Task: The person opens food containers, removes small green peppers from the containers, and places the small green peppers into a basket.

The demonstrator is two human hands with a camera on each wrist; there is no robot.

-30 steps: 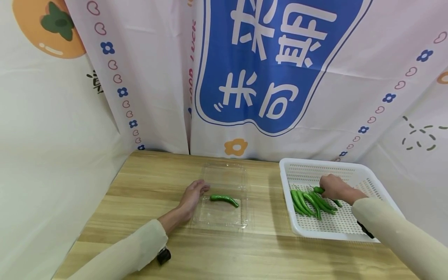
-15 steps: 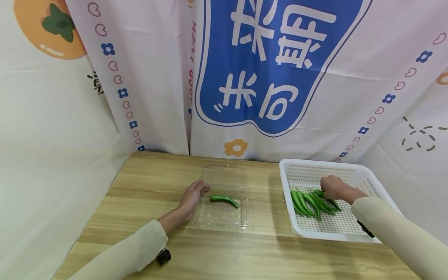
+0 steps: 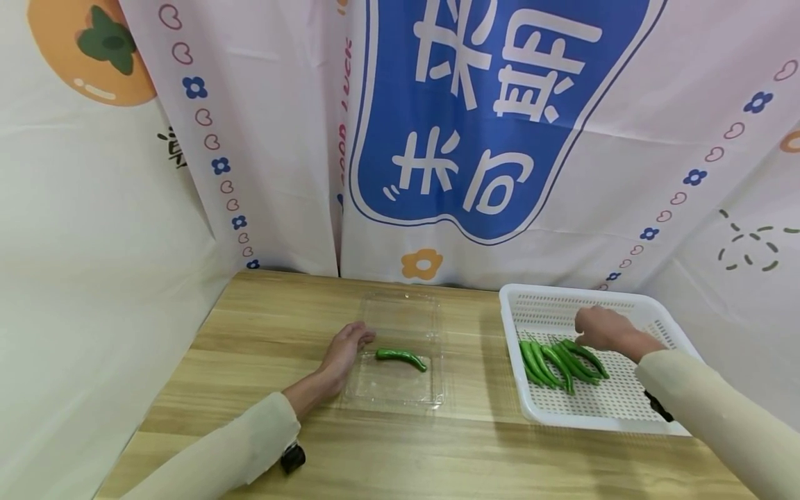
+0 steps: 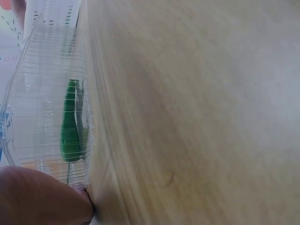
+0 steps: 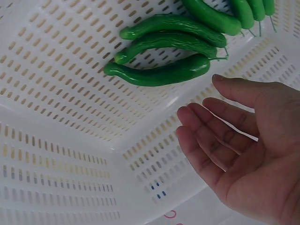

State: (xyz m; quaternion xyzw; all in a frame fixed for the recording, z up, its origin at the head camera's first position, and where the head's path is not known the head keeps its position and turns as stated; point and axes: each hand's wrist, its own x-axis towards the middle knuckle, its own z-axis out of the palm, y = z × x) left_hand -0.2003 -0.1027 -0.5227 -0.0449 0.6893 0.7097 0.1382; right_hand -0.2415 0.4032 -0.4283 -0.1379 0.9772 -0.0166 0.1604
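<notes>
In the head view, my left hand (image 3: pixel 340 351) rests at the left side of a clear plastic clamshell box (image 3: pixel 390 401), its lid folded back. One green chili pepper (image 3: pixel 400 357) lies in the box's tray; the left wrist view shows this chili (image 4: pixel 70 126) through the ribbed wall. My right hand (image 3: pixel 605 330) hovers over the white basket (image 3: pixel 562 418) with nothing in its fingers. Below it, several green chili peppers (image 3: pixel 556 364) lie side by side. The right wrist view shows loosely bent fingers, the thumb just short of the nearest chili's stem end (image 5: pixel 164 72).
A wooden table (image 3: pixel 450 451) carries both the box and the basket, with bare wood between them. Printed cloth (image 3: pixel 281 139) hangs behind the table and along both sides. The basket's raised perforated walls surround the peppers.
My right hand has let go of a green chili, which now lies alongside the others at the row's right end, and has drawn back slightly. The left hand has stayed put.
</notes>
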